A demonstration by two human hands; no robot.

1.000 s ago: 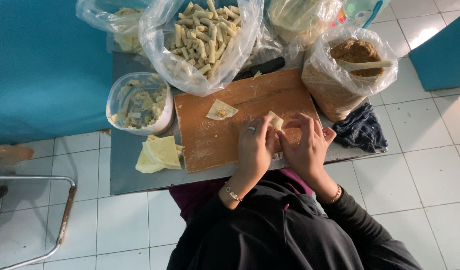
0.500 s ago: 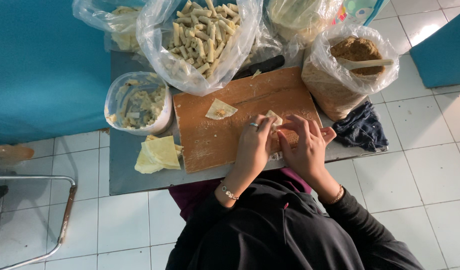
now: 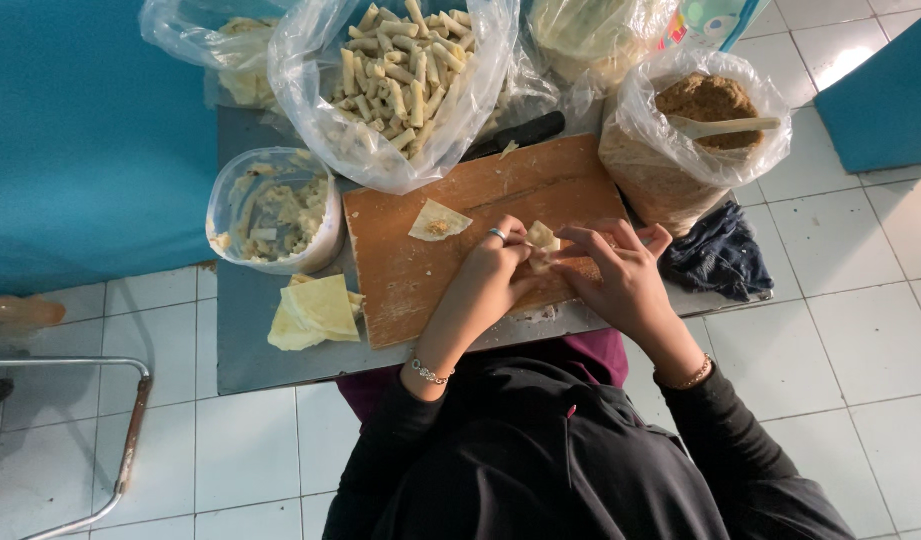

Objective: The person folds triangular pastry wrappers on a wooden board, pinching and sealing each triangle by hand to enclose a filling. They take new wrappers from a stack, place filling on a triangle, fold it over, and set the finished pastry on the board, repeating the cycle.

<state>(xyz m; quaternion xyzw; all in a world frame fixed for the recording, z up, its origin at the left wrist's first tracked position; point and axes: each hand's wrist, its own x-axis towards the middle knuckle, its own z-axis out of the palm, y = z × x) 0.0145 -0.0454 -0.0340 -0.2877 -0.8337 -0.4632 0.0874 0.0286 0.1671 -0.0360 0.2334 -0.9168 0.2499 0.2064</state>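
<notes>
Little has shifted since before: left hand (image 3: 496, 262) and right hand (image 3: 621, 270) still pinch the pale folded dough wrapper (image 3: 543, 240) over the brown wooden cutting board (image 3: 431, 270).

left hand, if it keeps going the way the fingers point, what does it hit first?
Likely the wrapper piece pinched at the left hand's fingertips, then the right hand just past it. Depth is hard to judge from above.

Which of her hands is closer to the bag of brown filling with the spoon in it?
The right hand: it lies just beside the bag of brown filling. The left hand is farther off, across the wooden board.
</notes>
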